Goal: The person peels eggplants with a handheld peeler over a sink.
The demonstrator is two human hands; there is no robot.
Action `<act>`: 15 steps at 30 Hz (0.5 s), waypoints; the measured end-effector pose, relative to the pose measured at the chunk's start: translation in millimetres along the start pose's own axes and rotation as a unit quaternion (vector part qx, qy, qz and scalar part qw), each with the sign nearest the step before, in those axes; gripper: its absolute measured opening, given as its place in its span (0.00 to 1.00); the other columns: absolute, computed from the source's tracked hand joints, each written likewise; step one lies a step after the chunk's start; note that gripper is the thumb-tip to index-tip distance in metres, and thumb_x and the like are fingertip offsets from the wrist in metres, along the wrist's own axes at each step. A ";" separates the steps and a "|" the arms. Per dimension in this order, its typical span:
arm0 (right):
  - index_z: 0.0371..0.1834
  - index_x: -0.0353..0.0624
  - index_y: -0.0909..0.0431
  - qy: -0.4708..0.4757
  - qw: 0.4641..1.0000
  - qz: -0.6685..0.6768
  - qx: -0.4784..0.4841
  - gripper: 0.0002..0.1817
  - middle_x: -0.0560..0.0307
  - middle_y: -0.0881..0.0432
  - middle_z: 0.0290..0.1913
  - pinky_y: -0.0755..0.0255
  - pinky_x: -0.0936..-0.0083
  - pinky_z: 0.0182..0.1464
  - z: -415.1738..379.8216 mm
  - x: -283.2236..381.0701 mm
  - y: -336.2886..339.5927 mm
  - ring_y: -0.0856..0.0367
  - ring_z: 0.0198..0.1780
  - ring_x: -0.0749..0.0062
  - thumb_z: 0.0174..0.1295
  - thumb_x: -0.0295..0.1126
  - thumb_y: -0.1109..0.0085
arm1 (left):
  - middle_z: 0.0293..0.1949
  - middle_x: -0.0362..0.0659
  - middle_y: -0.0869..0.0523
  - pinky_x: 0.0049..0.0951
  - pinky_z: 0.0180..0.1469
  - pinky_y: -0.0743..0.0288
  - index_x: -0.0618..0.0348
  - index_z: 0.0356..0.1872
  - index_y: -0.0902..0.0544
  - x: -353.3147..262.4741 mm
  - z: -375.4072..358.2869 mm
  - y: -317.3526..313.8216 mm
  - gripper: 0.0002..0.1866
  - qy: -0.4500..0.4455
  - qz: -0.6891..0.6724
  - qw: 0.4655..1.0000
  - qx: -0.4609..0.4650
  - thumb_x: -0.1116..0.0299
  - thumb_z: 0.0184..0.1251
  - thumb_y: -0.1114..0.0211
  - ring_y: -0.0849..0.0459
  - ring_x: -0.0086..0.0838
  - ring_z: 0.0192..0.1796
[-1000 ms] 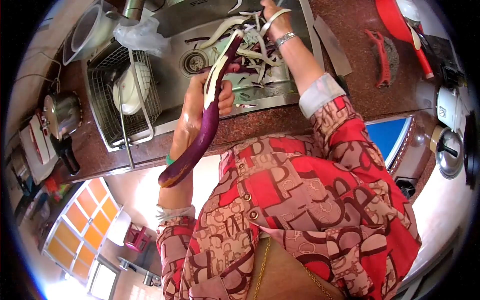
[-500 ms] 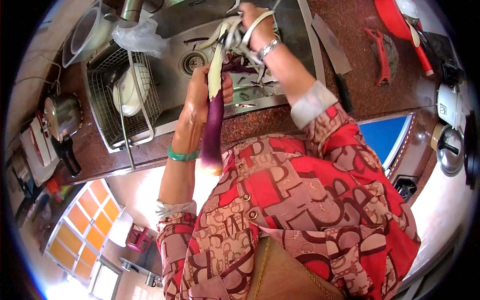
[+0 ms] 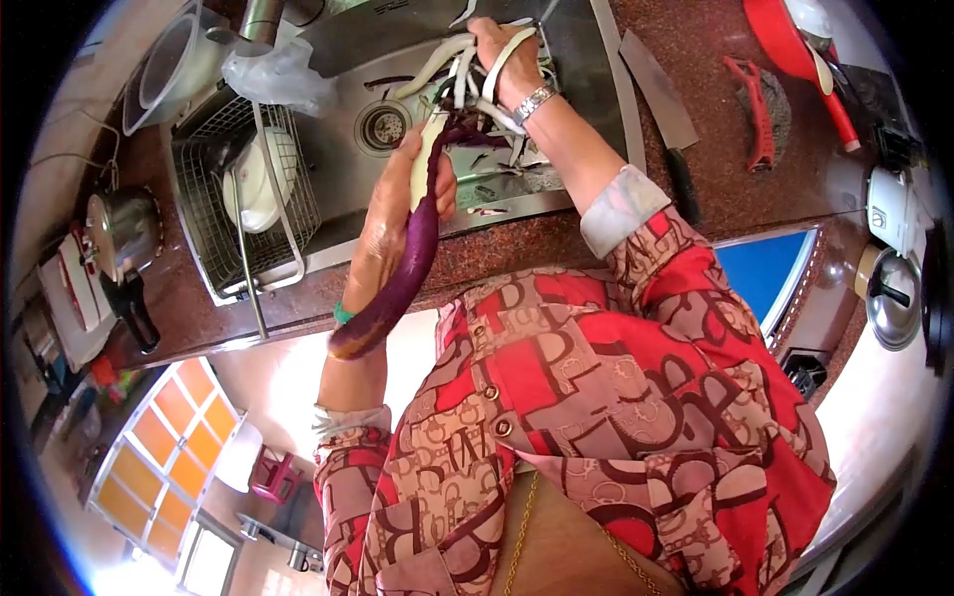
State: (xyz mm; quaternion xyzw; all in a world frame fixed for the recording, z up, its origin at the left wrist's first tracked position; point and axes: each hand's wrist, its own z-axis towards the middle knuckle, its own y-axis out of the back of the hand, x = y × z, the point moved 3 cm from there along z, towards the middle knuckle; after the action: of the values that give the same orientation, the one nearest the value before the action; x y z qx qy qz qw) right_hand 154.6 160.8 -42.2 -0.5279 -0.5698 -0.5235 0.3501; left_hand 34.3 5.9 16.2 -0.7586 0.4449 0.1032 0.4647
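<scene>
My left hand [image 3: 390, 204] is wrapped round a long purple eggplant [image 3: 409, 260] over the sink's front edge. Its upper part is pale and peeled along one side, with a dark purple strip beside it; the lower end is still in its skin and hangs over my wrist. My right hand [image 3: 507, 65] is closed at the eggplant's far end, among long pale strips of eggplant peel [image 3: 463, 72] that hang from it and drape over its back. The fingertips are partly hidden. Dark peelings [image 3: 475, 134] lie below in the steel sink [image 3: 343, 84].
Left in the sink stands a wire basket [image 3: 306, 204] with a white bowl [image 3: 260, 184]. A clear plastic bag [image 3: 278, 68] hangs near the faucet. On the right counter lie a cleaver [image 3: 658, 91], a red-handled tool [image 3: 759, 114] and a red pan [image 3: 770, 35]. A pot [image 3: 127, 230] stands far left.
The eggplant has turned in my left hand; its lower end has swung left across my wrist, and a purple strip now faces up. My right hand has shifted slightly down.
</scene>
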 end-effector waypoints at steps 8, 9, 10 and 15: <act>0.27 0.32 0.23 -0.158 0.978 0.134 -0.014 0.23 0.48 0.21 0.26 0.31 0.62 0.31 50.4 -44.7 30.4 0.23 0.29 0.61 0.58 0.45 0.51 | 0.17 0.34 0.33 0.19 0.19 0.39 0.57 0.49 0.33 -0.6 -17.4 13.2 0.20 0.012 0.054 0.997 -0.048 0.51 0.69 0.52 0.33 0.17 0.19; 0.19 0.32 0.26 -0.103 0.984 0.142 0.008 0.21 0.49 0.23 0.21 0.34 0.62 0.28 45.2 -44.0 23.0 0.26 0.23 0.62 0.54 0.43 0.48 | 0.19 0.35 0.32 0.18 0.20 0.38 0.59 0.54 0.34 0.9 -16.6 16.9 0.23 0.039 0.074 0.993 -0.082 0.51 0.68 0.50 0.33 0.18 0.20; 0.12 0.32 0.29 -0.048 0.987 0.150 0.028 0.21 0.49 0.25 0.16 0.36 0.62 0.25 34.5 -38.0 11.9 0.30 0.17 0.63 0.50 0.42 0.46 | 0.19 0.35 0.32 0.18 0.20 0.38 0.59 0.54 0.34 1.7 -13.3 14.7 0.23 0.041 0.073 0.993 -0.080 0.51 0.68 0.50 0.33 0.18 0.20; 0.09 0.32 0.36 0.019 0.999 -0.036 0.029 0.22 0.47 0.33 0.11 0.38 0.61 0.24 -13.9 -1.4 -11.3 0.34 0.16 0.62 0.50 0.40 0.49 | 0.22 0.35 0.30 0.17 0.21 0.39 0.59 0.63 0.40 -3.4 -3.8 9.4 0.28 -0.036 0.159 0.983 -0.086 0.53 0.69 0.51 0.32 0.19 0.20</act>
State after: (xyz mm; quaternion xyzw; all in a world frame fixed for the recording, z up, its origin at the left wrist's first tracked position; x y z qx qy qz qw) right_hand 141.8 148.2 -43.2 -0.4870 -0.5966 -0.5287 0.3570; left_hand 24.1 3.3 14.5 -0.7110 0.5324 0.2415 0.3909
